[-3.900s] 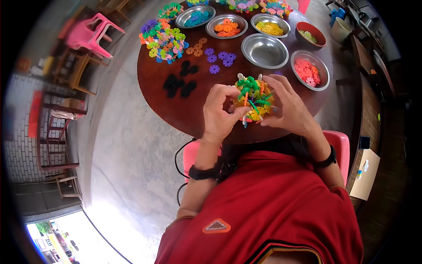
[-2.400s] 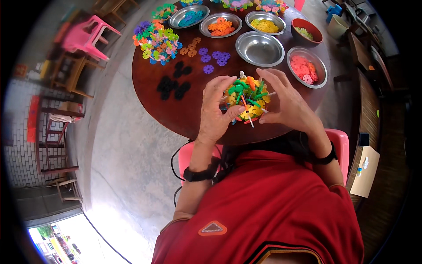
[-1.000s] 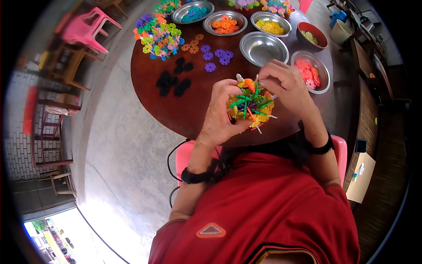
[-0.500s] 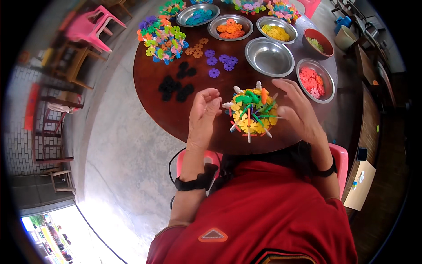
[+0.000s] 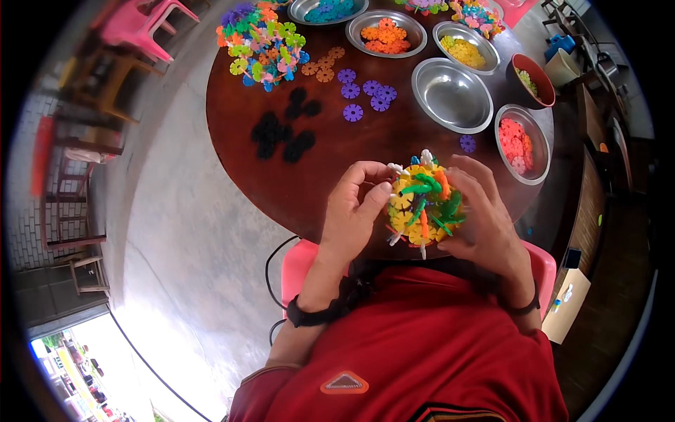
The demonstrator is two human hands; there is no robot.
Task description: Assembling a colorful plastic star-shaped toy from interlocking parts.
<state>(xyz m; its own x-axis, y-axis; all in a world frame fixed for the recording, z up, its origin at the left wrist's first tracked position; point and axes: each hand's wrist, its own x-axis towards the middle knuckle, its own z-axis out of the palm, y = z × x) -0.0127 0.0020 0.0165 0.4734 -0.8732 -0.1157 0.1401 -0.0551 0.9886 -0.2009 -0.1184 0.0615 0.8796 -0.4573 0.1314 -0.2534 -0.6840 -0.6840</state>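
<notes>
Round brown table [image 5: 365, 148], person seated at its near edge in a red shirt [image 5: 408, 323], dark bands on both wrists.

Toy ball [image 5: 425, 204] at the table's near side, between the two hands: yellow flower discs mostly, green and orange pieces across the top, white tips sticking out. Whether it rests on the wood or is lifted, cannot tell.

Left hand [image 5: 360, 202]: thumb and forefinger gripping the ball's left side, by a white tip. Right hand [image 5: 489, 218]: cupped round the right side, thumb low, fingers bent, grasping the ball; slightly blurred.

Beyond the ball, one loose purple disc [image 5: 467, 143] between a shiny metal bowl [image 5: 453, 98] and a bowl of red-pink discs [image 5: 543, 151].

Farther up the table: red bowl [image 5: 540, 88] with pale green bits, then metal bowls of yellow discs [image 5: 460, 50], orange discs [image 5: 385, 36] and blue discs [image 5: 329, 10].

Left of centre, loose on the wood: black discs [image 5: 267, 133], a purple group [image 5: 353, 112], brown discs [image 5: 325, 74]. Multicoloured disc cluster [image 5: 267, 56] near the far left edge.
</notes>
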